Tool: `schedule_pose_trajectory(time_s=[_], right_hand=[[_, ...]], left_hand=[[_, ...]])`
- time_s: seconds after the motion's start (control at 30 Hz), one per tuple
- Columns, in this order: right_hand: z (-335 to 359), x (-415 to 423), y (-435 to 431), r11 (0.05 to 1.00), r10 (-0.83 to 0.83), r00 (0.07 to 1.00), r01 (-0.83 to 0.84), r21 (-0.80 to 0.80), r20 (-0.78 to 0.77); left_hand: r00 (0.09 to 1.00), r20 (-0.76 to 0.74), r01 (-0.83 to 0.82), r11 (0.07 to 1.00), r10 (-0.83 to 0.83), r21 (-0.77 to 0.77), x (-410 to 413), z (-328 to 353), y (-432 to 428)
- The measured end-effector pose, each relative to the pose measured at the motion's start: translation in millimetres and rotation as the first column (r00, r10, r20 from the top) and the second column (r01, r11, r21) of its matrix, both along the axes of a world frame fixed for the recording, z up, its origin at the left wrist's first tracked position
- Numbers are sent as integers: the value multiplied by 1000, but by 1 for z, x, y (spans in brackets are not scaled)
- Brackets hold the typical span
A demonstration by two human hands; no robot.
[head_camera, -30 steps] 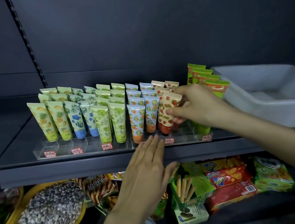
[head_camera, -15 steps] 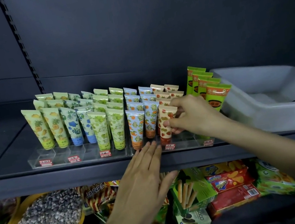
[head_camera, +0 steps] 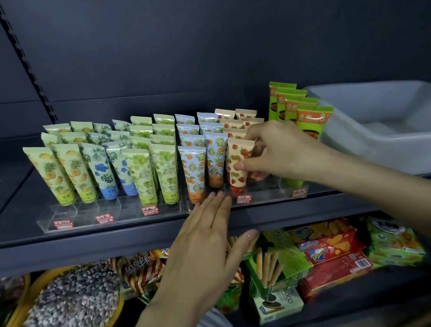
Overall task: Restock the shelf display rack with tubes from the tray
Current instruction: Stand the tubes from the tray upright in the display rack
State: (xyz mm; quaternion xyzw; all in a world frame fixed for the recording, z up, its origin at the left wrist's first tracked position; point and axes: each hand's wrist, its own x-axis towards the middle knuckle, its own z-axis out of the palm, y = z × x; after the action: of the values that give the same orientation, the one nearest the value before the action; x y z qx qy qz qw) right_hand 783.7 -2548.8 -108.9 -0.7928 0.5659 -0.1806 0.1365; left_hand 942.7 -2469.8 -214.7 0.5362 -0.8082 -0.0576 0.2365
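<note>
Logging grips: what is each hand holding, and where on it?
Right hand pinches the front strawberry tube around its middle; left hand holds nothing.

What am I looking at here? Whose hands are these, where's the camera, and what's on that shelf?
There is no machine here. A person is working with bare hands, and the single picture comes from a wide-angle camera worn on their head, looking forward and down.

The right hand pinches a strawberry-print tube that stands in the front row of the clear display rack on the dark shelf. The left hand is flat with straight fingers, its fingertips at the rack's front edge.

Other printed tubes stand in rows in the rack, with bright green tubes at the right end. A white tray sits to the right of them. On the shelf below are loose seeds and snack boxes.
</note>
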Motion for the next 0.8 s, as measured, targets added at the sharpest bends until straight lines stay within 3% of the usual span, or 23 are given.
schedule_pose_trajectory(time_s=[0.13,0.43,0.6,0.8], right_hand=[[20,-6,17,990,-11,998,2,-142,-62],[70,-100,42,997,66,966,-56,-49,250],[72,-196,25,996,-81,951,88,-12,298],[46,-295,-4,952,-302,896,298,65,324]], left_hand=[[998,-62,-10,1000,9,-15,-1,6,9],[976,-173,106,980,-135,-170,-59,54,21],[952,-184,203,953,-246,-225,-144,76,8],[938,-274,162,967,-214,-199,-221,88,-43]])
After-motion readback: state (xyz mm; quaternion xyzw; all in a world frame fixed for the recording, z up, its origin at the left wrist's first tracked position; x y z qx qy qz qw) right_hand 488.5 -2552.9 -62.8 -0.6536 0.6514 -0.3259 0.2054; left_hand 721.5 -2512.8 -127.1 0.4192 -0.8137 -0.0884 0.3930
